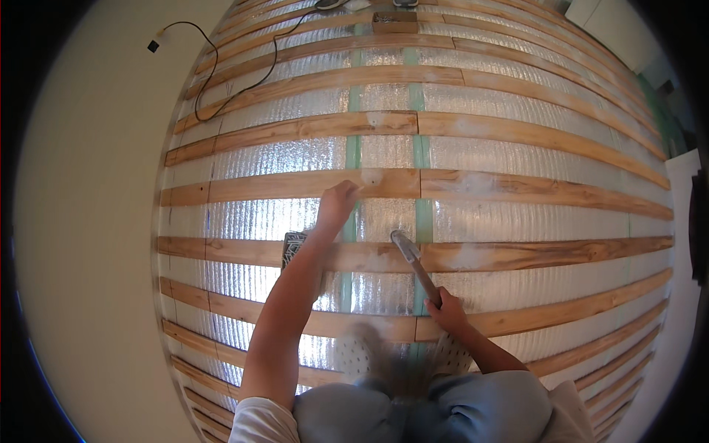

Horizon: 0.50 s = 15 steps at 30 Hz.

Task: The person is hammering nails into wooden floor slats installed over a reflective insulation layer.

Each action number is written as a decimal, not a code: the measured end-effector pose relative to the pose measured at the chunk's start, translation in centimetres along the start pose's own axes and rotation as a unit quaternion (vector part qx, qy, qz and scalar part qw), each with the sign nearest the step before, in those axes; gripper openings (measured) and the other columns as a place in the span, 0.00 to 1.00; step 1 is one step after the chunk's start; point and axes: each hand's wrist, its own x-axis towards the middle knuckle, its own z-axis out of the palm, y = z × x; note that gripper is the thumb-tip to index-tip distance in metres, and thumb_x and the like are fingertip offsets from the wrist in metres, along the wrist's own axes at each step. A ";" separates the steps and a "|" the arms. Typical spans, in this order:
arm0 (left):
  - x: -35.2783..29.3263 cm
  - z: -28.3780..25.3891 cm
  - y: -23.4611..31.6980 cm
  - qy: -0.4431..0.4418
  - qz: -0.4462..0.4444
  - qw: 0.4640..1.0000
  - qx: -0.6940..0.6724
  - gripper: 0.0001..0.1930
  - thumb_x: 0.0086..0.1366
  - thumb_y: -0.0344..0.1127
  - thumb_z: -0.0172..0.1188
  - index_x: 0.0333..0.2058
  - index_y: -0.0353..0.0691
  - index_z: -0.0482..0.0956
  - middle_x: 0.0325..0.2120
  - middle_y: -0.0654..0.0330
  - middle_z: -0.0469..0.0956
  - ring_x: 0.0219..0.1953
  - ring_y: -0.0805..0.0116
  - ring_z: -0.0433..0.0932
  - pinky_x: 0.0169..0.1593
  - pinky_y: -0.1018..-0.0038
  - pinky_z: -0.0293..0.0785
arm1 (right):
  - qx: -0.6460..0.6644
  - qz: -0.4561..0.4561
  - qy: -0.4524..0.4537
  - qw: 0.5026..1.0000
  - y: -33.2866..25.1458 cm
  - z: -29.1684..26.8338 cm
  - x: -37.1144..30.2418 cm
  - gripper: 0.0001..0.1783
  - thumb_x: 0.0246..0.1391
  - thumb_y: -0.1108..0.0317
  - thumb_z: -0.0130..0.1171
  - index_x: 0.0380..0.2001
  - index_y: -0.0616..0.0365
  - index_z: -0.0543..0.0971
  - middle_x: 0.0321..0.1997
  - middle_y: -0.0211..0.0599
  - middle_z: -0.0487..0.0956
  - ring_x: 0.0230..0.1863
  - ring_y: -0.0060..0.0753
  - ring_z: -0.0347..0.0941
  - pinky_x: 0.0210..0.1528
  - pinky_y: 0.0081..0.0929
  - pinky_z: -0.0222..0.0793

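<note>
Right hand (447,313) closed round the handle of a hammer (424,280); the shaft runs forward and to the left of the grip, metal head at its far end, above the near edge of a wooden batten's far side or just over it, contact not clear. Left hand (339,204) ahead and to the left of that grip, well past the hammer head, fingers drawn together at the next batten (258,193); whether anything is pinched in them, cannot tell. Just right of those fingertips, a pale smudge with a small dark spot on the wood. Behind the left hand, beside its forearm, a dark patterned object (293,247), partly hidden, kind unclear. Between the two hands, silvery ribbed sheeting (385,215) and a green strip (424,221). Nearer the body than both grips, spotted shoes (359,350). Far ahead of the hands, an open box (394,24); farther left, a looped black cable (275,55)
</note>
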 end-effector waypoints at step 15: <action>3.9 4.3 1.2 0.026 0.046 0.967 0.248 0.09 0.61 0.35 0.52 0.31 0.37 0.77 0.30 0.48 0.79 0.36 0.51 0.78 0.43 0.60 0.73 | 0.008 0.066 -0.061 0.996 -1.2 -1.0 0.5 0.16 0.52 0.59 0.60 0.35 0.60 0.72 0.26 0.50 0.76 0.31 0.54 0.74 0.33 0.45 0.67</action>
